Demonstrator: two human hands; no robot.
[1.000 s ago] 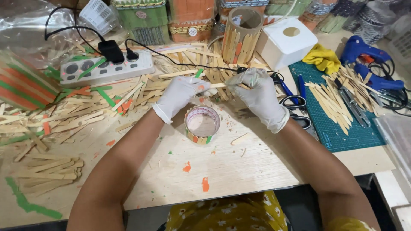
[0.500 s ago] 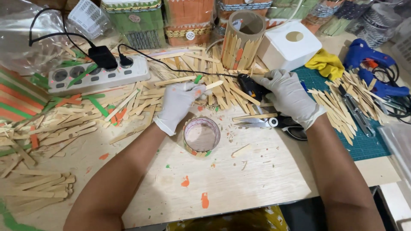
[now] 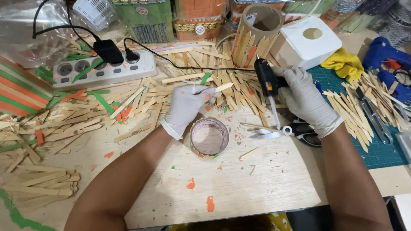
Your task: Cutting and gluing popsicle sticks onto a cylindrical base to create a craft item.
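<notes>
Plywood worktable (image 3: 257, 188) carries loose craft sticks, a white power strip (image 3: 102, 70) and a green cutting mat (image 3: 376, 154) at far right. Short cardboard ring (image 3: 209, 137) lies at centre, just below my left hand (image 3: 185, 107). Left fingers pinch a pointed wooden stick (image 3: 222, 87), tip aimed right. My right hand (image 3: 306, 100) is closed around a black glue gun (image 3: 267, 83), nozzle down, near the stick but apart. Step in hand, as I judge: gluing the stick for the ring's wall. Next move calls for nozzle brought onto the stick's flat face. Half a second ago the right hand held no gun; scissors (image 3: 299, 130) now lie beneath it.
</notes>
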